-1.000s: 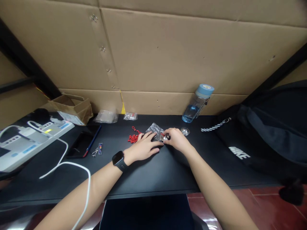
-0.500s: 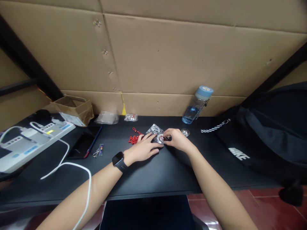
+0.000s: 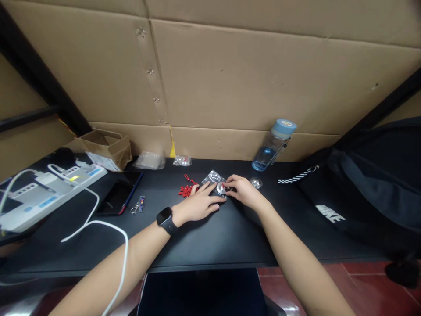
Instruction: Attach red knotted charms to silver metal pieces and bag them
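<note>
My left hand (image 3: pixel 197 205) lies palm down with its fingers spread, the fingertips on a clear plastic piece (image 3: pixel 213 177) and at the edge of a round silvery disc (image 3: pixel 220 188). Thumb and fingers of my right hand (image 3: pixel 243 191) pinch at a small red part (image 3: pixel 224 185) on that disc; the fingers partly cover it. Beside my left hand is a heap of red cords (image 3: pixel 185 190), partly hidden by the fingers. Just behind my right hand rests a clear round piece (image 3: pixel 255 182).
A blue-capped bottle (image 3: pixel 272 147) stands behind on the right, near a black bag (image 3: pixel 355 193). On the left are a power strip (image 3: pixel 49 197), phone (image 3: pixel 120 193), keychain (image 3: pixel 141 204), open cardboard box (image 3: pixel 110 151), and plastic packets (image 3: pixel 149 161). A white cable crosses my left forearm.
The view has shifted slightly, so the scene sits a little farther right. My right fingers have moved slightly at the disc, and more of its surface shows. My left hand stays spread beside it.
</note>
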`<state>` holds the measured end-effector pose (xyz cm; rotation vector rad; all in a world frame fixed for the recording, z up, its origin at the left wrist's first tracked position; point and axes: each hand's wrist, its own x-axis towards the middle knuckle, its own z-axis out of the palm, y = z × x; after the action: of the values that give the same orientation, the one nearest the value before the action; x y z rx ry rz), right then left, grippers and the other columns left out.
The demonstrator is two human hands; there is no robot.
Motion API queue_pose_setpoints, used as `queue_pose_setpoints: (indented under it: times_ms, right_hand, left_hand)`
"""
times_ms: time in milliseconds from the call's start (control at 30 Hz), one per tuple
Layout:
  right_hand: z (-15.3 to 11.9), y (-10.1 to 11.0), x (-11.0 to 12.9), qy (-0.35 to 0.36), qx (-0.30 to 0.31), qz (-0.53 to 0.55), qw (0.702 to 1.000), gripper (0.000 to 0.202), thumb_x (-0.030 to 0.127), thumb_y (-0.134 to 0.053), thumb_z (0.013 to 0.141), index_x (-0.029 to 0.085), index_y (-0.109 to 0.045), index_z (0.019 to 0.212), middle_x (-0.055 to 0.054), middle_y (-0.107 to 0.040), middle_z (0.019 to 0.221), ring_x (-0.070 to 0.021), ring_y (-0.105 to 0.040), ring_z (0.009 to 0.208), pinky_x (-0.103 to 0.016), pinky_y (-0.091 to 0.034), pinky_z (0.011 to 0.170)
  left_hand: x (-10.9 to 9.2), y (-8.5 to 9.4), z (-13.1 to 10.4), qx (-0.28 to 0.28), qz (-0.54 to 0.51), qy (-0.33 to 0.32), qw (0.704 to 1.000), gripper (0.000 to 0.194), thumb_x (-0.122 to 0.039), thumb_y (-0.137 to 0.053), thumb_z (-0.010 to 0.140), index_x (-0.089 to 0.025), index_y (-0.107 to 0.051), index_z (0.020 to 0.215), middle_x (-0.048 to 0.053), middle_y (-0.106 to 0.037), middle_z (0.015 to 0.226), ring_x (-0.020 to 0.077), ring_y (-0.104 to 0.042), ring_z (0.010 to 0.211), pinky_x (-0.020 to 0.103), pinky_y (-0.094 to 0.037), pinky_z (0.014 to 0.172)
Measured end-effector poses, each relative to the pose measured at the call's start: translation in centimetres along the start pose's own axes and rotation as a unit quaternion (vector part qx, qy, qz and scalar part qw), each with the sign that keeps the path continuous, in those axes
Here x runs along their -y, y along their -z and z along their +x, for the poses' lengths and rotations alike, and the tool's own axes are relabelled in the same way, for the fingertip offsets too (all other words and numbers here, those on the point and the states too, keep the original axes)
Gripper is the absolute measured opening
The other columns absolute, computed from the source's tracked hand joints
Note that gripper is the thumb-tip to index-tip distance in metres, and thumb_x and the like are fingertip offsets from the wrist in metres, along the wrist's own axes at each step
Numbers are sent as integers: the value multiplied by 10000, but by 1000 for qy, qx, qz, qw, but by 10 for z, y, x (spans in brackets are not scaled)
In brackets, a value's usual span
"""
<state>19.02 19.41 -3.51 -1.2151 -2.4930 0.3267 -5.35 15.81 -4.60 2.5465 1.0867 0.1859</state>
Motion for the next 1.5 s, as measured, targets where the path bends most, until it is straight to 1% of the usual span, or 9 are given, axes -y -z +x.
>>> queue_pose_setpoints:
  times_ms: [200,333,467,600,733,800,967,1167,1500]
  right_hand:
    - [-4,0,-1,-28,-22,-120,992,329,251,-688,920,328,-731,1237,-106,-635,1236,-285,-604,1054,-429,-533,881]
    - [-3,-5,-6,-1,-23,-100,995,374,241,-624,962,344,-672,1319,-92,-627,1327,-282,-598,1133,-434,-524,921]
    - [2,-10,-9,35,-15,-33,999,352,236,-668,936,285,-692,1284,-86,-690,1199,-242,-642,1073,-397,-523,955]
    - [2,-14,-2,13,-33,-39,999,271,244,-694,915,245,-738,1183,-86,-708,1096,-240,-651,1032,-386,-534,931]
    - [2,-16,8,-4,-56,-79,995,240,280,-673,925,228,-745,1148,-99,-692,1214,-263,-630,1103,-416,-523,957]
    - [3,-18,11,-12,-54,-91,994,227,241,-668,917,223,-749,1128,-94,-688,1262,-272,-621,1143,-423,-511,977]
    - [6,-18,12,-24,-37,-93,995,222,236,-632,948,221,-727,1148,-79,-733,1158,-241,-652,1048,-380,-516,930]
    - [6,-14,11,-26,-44,-100,994,254,313,-710,911,239,-717,1154,-77,-718,1136,-234,-629,1013,-359,-502,897]
    - [8,-14,11,-2,-91,-125,988,181,312,-748,885,238,-680,1035,-63,-697,1095,-229,-594,969,-346,-445,810]
  left_hand:
    - [-2,2,-1,24,-1,8,1000,449,-389,-424,1041,-476,-441,1481,59,-72,1712,419,-93,1550,735,-179,1128]
    - [-1,0,-1,16,8,4,1000,459,-391,-444,1031,-452,-432,1487,66,-90,1710,429,-111,1545,736,-188,1127]
    - [0,-3,3,-44,24,7,999,387,-400,-433,1032,-371,-515,1409,65,-255,1673,416,-232,1515,734,-208,1123]
    - [-3,-6,7,-110,50,8,993,354,-412,-463,1020,-304,-569,1340,85,-401,1597,377,-297,1485,670,-250,1133]
    - [-9,-9,7,-140,83,12,987,410,-378,-433,1034,-288,-514,1426,98,-431,1576,329,-402,1407,560,-363,1095]
    - [-12,-10,5,-141,101,19,985,442,-363,-404,1044,-297,-473,1475,103,-414,1588,333,-432,1375,559,-387,1075]
    - [-13,-12,0,-142,117,28,983,452,-319,-416,1034,-233,-498,1470,144,-349,1620,352,-398,1419,555,-403,1089]
    - [-2,-14,0,-108,84,-29,990,470,-236,-439,1007,-231,-490,1475,126,-246,1669,317,-349,1484,508,-422,1110]
    - [2,-5,-2,-60,68,-42,995,490,-191,-417,991,-279,-491,1467,115,-182,1689,289,-299,1515,621,-308,1158]
